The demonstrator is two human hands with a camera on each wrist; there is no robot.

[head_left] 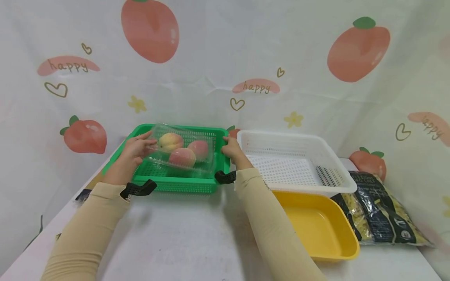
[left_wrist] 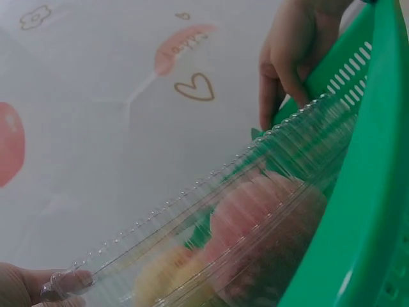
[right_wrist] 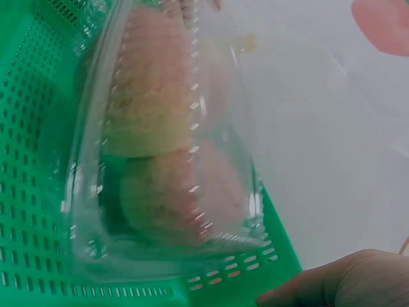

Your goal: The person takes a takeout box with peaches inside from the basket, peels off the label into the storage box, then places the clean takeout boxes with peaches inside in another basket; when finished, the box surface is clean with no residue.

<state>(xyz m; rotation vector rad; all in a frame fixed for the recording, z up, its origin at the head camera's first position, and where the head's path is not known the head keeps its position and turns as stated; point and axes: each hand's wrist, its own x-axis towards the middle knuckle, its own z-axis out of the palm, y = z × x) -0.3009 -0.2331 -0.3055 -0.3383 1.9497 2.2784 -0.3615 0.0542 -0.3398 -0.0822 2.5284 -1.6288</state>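
Observation:
My left hand [head_left: 135, 149] pinches the left end of a clear plastic box [head_left: 207, 164]. Inside the box are three peaches: a yellowish one [head_left: 171, 141] and two pinker ones [head_left: 182, 157]. The box is tilted over the inside of a green perforated basket [head_left: 175, 180], its ridged edge facing up in the left wrist view. At the basket's right rim, my right hand [head_left: 233, 149] grips the green edge near the far corner. Its thumb [right_wrist: 287, 291] lies on the rim in the right wrist view, beside the box's end.
To the right stands a white perforated basket [head_left: 299, 189], with a yellow basin [head_left: 311, 222] in front of it. Dark bags of pasta [head_left: 381, 210] lie at the far right. A patterned cloth [head_left: 207, 47] hangs behind the white table [head_left: 183, 238].

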